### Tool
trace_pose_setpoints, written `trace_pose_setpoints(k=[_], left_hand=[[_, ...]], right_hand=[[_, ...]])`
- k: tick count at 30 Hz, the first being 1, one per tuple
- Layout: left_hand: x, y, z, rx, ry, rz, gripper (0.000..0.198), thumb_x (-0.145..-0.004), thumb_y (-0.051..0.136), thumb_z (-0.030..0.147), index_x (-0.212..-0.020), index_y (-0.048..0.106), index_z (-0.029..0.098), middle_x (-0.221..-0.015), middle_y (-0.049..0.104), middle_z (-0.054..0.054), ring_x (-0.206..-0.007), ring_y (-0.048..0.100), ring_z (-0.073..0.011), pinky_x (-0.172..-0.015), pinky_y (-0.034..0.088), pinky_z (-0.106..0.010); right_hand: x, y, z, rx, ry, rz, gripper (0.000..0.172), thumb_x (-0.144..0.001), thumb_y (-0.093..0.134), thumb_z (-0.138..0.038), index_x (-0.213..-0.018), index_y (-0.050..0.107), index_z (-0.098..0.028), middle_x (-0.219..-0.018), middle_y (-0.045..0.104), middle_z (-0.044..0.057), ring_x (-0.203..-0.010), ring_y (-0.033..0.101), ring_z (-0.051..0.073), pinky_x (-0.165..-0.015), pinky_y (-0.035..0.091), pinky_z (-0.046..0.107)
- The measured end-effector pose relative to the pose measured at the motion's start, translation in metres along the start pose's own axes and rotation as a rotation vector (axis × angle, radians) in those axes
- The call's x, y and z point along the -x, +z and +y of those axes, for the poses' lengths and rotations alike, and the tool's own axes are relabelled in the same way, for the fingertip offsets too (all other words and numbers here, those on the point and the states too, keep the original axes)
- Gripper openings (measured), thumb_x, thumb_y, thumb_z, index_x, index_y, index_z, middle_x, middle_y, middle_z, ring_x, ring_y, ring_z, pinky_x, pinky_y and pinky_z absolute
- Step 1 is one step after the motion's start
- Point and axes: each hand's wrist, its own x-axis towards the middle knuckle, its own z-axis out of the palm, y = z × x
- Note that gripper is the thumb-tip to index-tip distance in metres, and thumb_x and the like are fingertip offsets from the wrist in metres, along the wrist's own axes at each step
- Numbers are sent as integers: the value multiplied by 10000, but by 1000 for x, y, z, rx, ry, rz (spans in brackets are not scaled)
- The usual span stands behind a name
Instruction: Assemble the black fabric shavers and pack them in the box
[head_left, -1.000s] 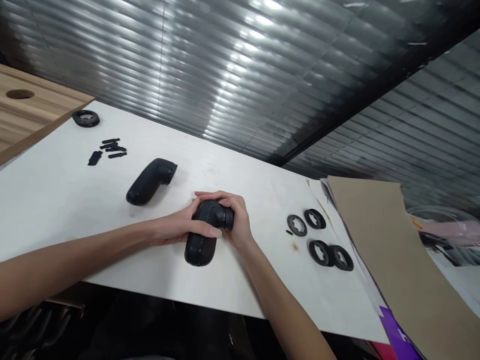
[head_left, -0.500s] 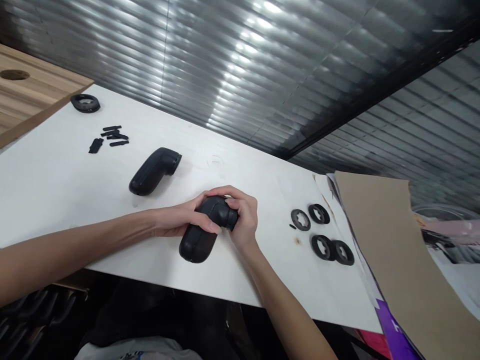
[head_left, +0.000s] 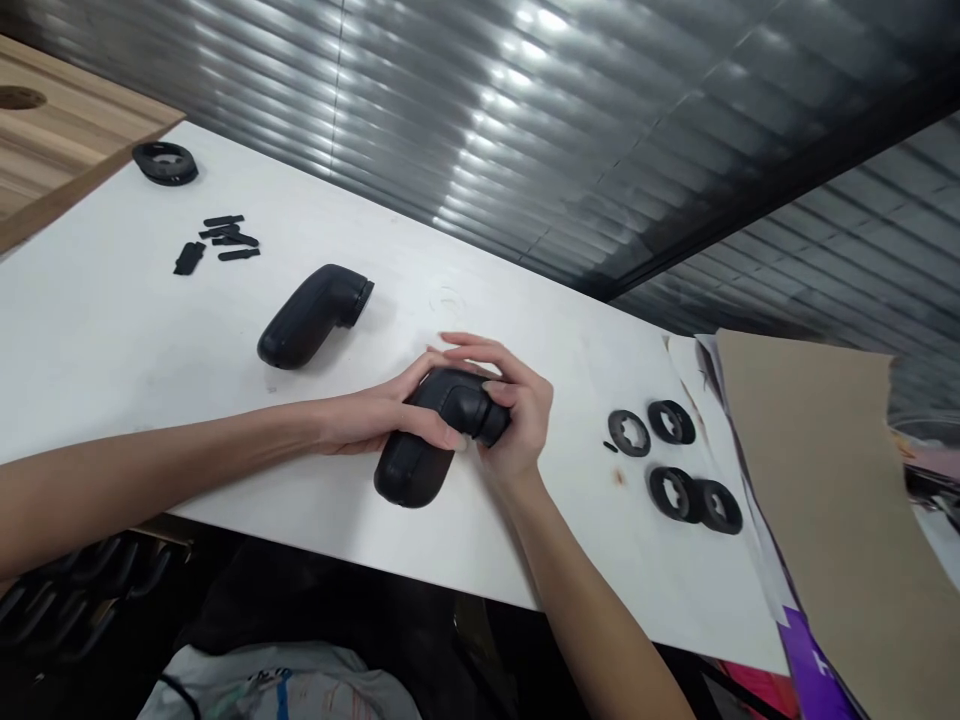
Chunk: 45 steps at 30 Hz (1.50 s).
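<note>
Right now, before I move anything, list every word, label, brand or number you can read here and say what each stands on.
No text can be read clearly.
Purple card: white marks, too blurred to read.
White printed item: coloured print, too blurred to read.
Black housing between the left hand and right hand: no lettering shows.

Black rings (head_left: 616, 432) lie at three o'clock on the white table (head_left: 112, 330) — cardboard (head_left: 817, 480) beyond them, a wooden board (head_left: 67, 130) at ten.
</note>
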Motion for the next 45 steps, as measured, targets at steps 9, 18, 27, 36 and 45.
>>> trace_pose_setpoints(k=[9,18,27,36,45], left_hand=[[5,1,3,-86,-8,-13,647,-825,896,264,-1377,570,346,-1257,592,-55,-989,629,-203,-802,535,-346],[4,1,3,-102,15,57,751,-786,907,283,-1432,524,313,-1325,564,-83,-1053,632,-230,-845,558,-380],[2,3,-4,-51,46,74,786,-785,909,274,-1448,488,286,-1270,602,-88,-1095,645,-258,-889,563,-404],[3,5,0,16,35,52,744,-710,879,189,-1350,507,263,-1214,590,-50,-1011,635,-211,-833,551,-357],[3,1,0,75,-38,33,716,-707,869,234,-1309,482,264,-984,612,7,-764,605,-150,-672,517,-305]], right_hand=[[-5,-11,-1,-91,103,-24,317,-843,534,-336,-961,801,-211,-1166,804,94,-1161,768,367,-1076,604,552],[-9,-7,3,-94,137,-96,399,-830,487,-290,-994,841,-210,-1157,812,79,-1210,736,339,-1121,570,523],[-6,-3,7,-23,136,-110,406,-875,458,-334,-886,851,-234,-1122,821,60,-1202,733,332,-1114,568,506],[-3,5,4,56,-26,-32,386,-845,440,-266,-778,820,-242,-933,774,76,-962,720,295,-908,598,468],[-1,3,-2,241,-140,-14,374,-870,476,-282,-806,841,-226,-804,681,78,-771,632,233,-710,518,395]])
